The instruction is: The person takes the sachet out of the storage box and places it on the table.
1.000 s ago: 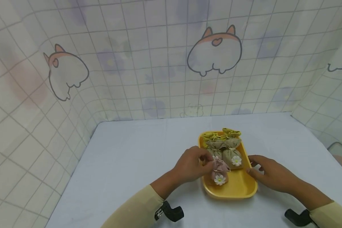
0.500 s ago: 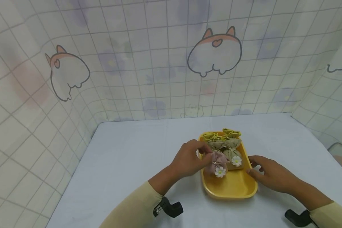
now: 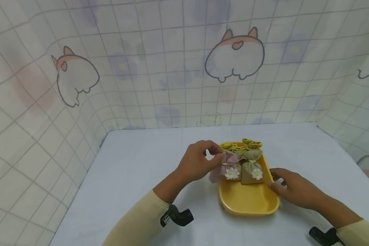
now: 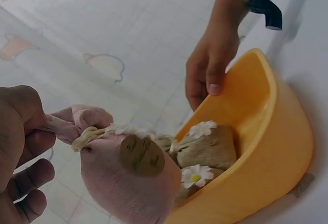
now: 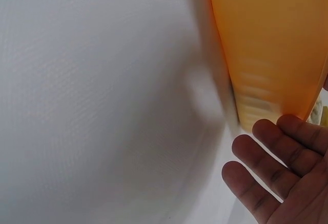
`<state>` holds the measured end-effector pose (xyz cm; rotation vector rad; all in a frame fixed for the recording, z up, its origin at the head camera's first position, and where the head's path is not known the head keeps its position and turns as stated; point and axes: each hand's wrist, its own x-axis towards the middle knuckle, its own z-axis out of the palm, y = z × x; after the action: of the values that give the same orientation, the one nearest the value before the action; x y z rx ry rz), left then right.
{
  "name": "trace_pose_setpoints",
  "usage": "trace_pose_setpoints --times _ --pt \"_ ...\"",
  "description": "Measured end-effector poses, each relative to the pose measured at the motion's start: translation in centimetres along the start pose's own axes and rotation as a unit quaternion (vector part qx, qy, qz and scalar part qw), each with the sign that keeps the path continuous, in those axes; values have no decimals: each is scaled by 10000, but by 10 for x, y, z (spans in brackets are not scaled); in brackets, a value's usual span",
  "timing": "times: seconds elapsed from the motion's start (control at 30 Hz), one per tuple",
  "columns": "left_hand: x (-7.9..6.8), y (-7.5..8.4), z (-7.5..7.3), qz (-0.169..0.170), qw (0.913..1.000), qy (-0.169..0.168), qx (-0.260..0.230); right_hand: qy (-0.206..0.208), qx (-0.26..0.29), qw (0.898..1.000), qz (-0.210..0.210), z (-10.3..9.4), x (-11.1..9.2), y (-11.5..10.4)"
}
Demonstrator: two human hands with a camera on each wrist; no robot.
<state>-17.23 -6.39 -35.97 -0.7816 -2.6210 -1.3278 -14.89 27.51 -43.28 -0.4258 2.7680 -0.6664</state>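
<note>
- Left hand is pinching the pink sachet by its gathered top; we are finding the sachet hanging at the left rim of the yellow tray, its body partly outside.
- Right hand is gripping the tray's right rim, thumb inside, fingers outside.
- We are judging the sachet light, soft and unlikely to slip; we are recommending its tied neck for holding.
- We are counting one tray, one pink sachet, two tan sachets inside the tray, each showing one white daisy; yellow-green pouches are overlapping at its far end, at least two.

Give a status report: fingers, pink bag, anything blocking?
Left fingers pinch pink bag by its top. Right fingers at tray rim. Possibly crowding: other bags, tray's far end.
</note>
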Motion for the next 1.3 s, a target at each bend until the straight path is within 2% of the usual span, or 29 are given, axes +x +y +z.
trace_pose_setpoints --times 0.33,0.63,0.8,1.07,1.3 --pt "-1 -9 -26 -146 9996 173 147 4 -92 10000 -29 -2 0 -2" --pt "-3 -19 -44 -363 9982 154 458 7 -146 9999 -56 -3 1 -1" --pt "-8 -24 -56 -478 9970 230 572 -76 -143 9999 42 -4 1 -3" --pt "-17 -36 -76 -435 9963 373 636 -75 -143 9999 32 -3 1 -1" --pt "-25 -46 -92 -620 9942 485 735 -114 -163 9998 44 -5 0 -3"
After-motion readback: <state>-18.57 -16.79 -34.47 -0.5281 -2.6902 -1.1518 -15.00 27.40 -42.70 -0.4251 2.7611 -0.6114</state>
